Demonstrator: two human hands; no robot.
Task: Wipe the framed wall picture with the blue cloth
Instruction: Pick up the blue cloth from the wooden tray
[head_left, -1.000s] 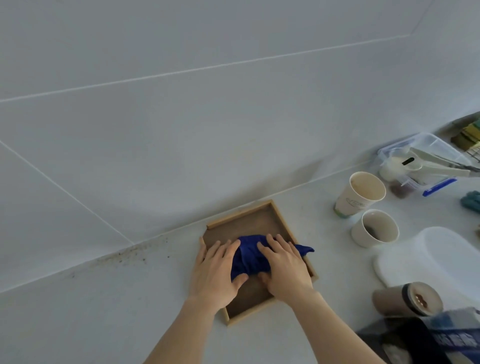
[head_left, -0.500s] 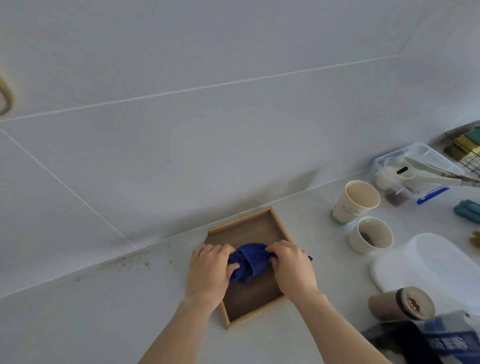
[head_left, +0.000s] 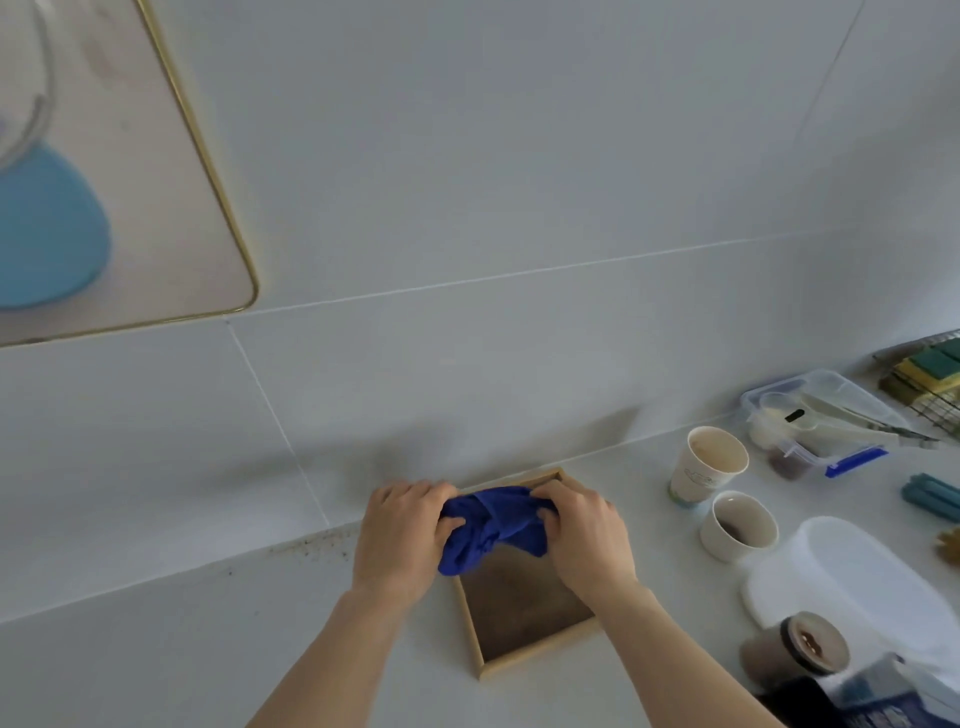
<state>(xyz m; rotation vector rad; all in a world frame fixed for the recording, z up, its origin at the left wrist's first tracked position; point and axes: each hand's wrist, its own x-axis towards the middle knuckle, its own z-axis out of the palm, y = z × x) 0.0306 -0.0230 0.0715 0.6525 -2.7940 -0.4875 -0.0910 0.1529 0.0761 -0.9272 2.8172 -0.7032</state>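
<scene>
From the head camera, the left hand (head_left: 400, 540) and right hand (head_left: 587, 535) each have fingers clamped on the bunched dark-blue cloth (head_left: 491, 525), above the shallow wooden tray (head_left: 524, 618) on the white tabletop (head_left: 156, 654). The gold-framed wall picture (head_left: 104, 171) hangs well up-left of the tray.

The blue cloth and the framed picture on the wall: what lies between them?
Only bare white wall tile, seen in the head view. Both hands hold the blue cloth low, far from the framed picture.

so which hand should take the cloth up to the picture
Left hand: it already grips the blue cloth, and the framed wall picture hangs up on its side; the right hand would cross over.
</scene>
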